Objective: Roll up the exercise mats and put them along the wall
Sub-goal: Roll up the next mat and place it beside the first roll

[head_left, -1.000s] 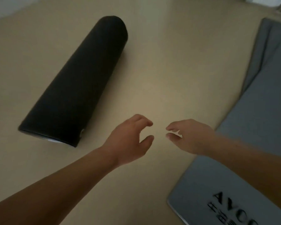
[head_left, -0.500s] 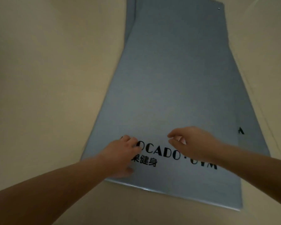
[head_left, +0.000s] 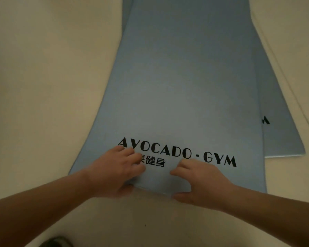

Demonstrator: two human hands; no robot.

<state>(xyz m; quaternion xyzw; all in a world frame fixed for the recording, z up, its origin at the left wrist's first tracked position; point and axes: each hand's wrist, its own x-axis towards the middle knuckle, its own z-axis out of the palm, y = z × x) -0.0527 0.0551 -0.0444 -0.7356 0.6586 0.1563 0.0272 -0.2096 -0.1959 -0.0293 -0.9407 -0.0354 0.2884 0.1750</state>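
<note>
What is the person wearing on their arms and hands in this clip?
The left hand and right hand are bare: no gloves, and no rings or watch that show. The left forearm and right forearm are bare too, with no sleeve in view.

A smooth beige floor (head_left: 43, 86) lies under dim, warm light and looks darker toward the corners. A thin seam (head_left: 292, 90) runs slantwise along its right side. A small dark speck (head_left: 145, 225) sits near the bottom edge, and a blurred dark shape (head_left: 55, 242) at the bottom-left.
</note>
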